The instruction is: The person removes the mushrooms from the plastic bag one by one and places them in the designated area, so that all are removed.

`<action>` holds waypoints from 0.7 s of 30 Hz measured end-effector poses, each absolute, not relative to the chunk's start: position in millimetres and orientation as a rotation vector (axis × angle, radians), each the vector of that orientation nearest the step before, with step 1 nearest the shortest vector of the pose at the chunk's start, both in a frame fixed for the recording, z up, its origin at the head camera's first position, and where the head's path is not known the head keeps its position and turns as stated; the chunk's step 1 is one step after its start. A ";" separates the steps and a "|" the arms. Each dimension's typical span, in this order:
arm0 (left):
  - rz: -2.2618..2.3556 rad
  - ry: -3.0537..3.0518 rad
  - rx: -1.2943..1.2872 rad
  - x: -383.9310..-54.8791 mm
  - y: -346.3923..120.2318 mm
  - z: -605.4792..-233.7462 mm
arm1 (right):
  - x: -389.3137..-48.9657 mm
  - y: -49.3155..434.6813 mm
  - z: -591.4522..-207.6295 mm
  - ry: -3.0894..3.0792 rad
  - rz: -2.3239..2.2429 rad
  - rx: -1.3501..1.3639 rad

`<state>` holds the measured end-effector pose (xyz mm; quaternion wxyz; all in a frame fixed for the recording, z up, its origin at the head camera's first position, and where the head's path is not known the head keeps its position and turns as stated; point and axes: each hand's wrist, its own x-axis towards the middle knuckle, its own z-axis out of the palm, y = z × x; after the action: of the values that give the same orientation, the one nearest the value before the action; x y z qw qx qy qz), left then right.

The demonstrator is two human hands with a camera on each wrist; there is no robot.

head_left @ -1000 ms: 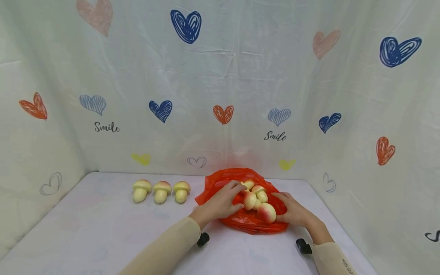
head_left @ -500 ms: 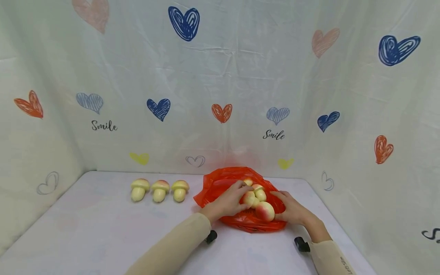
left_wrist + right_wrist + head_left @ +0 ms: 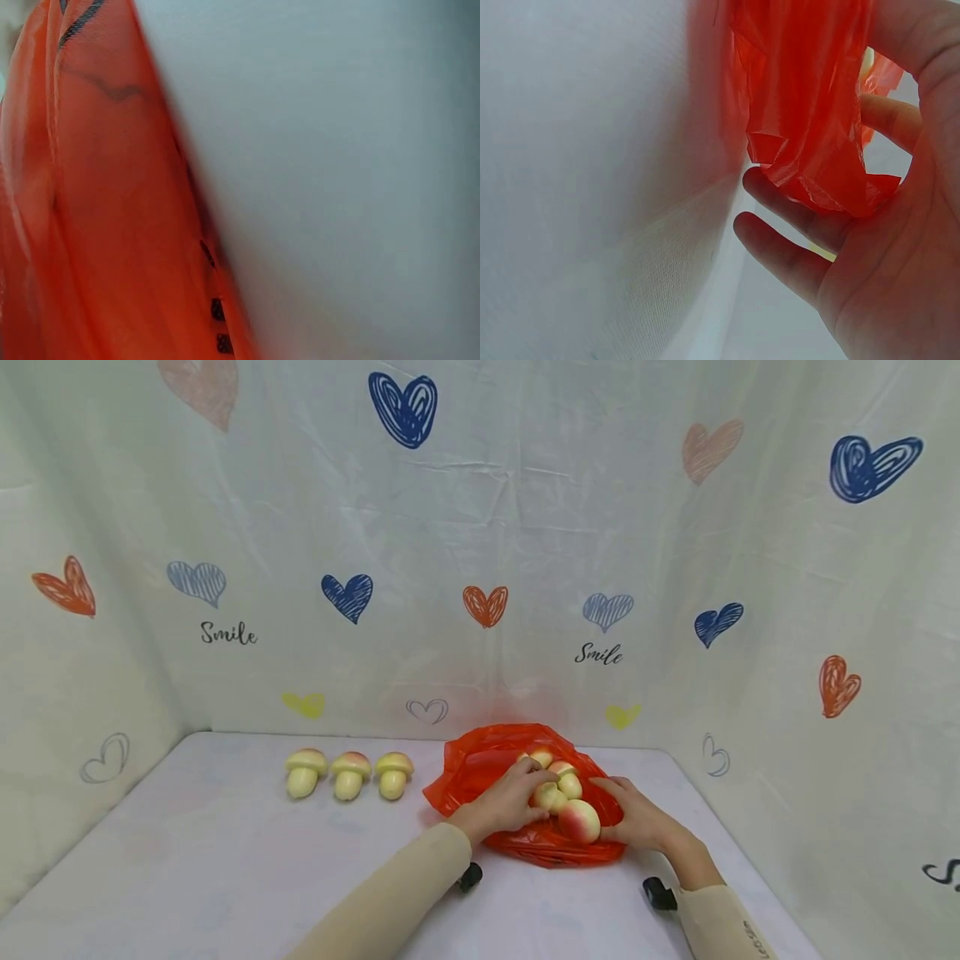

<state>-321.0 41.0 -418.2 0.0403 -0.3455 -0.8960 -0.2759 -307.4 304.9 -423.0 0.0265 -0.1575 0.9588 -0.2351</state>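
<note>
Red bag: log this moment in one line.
Red bag: open, mushrooms inside | left hand: fingers round one mushroom | right hand: holds bag's right side | table: three mushrooms in row left of bag

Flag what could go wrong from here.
1. The round piece lies toward the near side of the red bag; might roll out if the bag shifts.
2. The left grip is at crowded mushrooms; lifting one could dislodge others.
3. The bag is crumpled; its side may sag if the right grip, touching it, moves.
</note>
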 end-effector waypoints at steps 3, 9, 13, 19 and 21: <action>-0.866 -2.742 -1.061 -322.8 43.2 -418.7 | -307.1 305.3 -423.5 2.965 -0.732 -0.490; -0.869 -2.743 -1.053 -324.6 48.1 -421.5 | -307.0 305.3 -424.3 2.961 -0.732 -0.491; -0.866 -2.735 -1.045 -328.2 50.4 -424.1 | -307.0 304.8 -423.1 2.961 -0.731 -0.489; -0.886 -2.742 -1.030 -331.1 52.2 -425.8 | -306.2 305.5 -422.3 2.959 -0.728 -0.521; -0.891 -2.749 -1.025 -331.1 52.5 -425.9 | -306.3 305.7 -422.4 2.958 -0.732 -0.515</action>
<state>-331.1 52.5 -425.9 0.0378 -0.3341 -0.8959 -0.2903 -306.3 305.7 -422.4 0.0257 -0.1667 0.9568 -0.2367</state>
